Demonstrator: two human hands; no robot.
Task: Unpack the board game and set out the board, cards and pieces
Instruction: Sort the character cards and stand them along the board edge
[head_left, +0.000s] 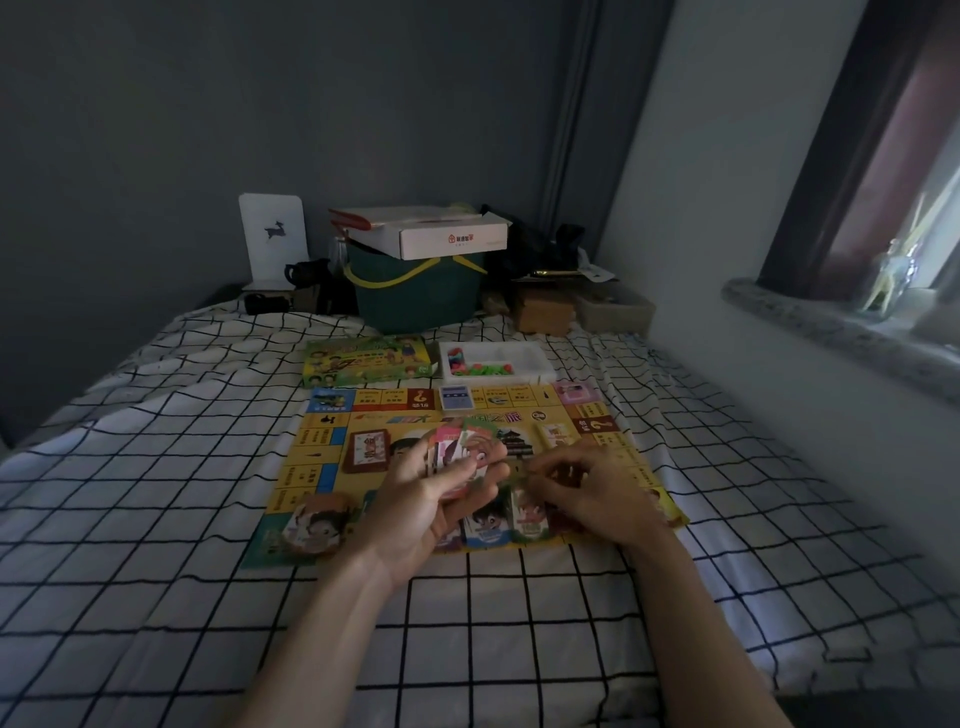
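A yellow game board (322, 457) lies flat on the checked bedsheet. Above its middle my left hand (436, 499) holds a fanned stack of picture cards (462, 449), fingers curled round them. Just to the right, my right hand (592, 493) hovers with fingers curled, pinching something small I cannot make out. On the board sit a brown card deck (368, 451), a blue deck (456, 399), a pink deck (571, 392) and a character card (314, 525) at the near left corner. More cards (527, 514) lie under my right hand.
The game box lid (366, 361) and a white tray (524, 371) holding coloured pieces lie just beyond the board. Behind them stand a green bin (415, 296) with a white carton on top, a cardboard box (543, 309) and clutter. A wall and window ledge (831, 332) run along the right.
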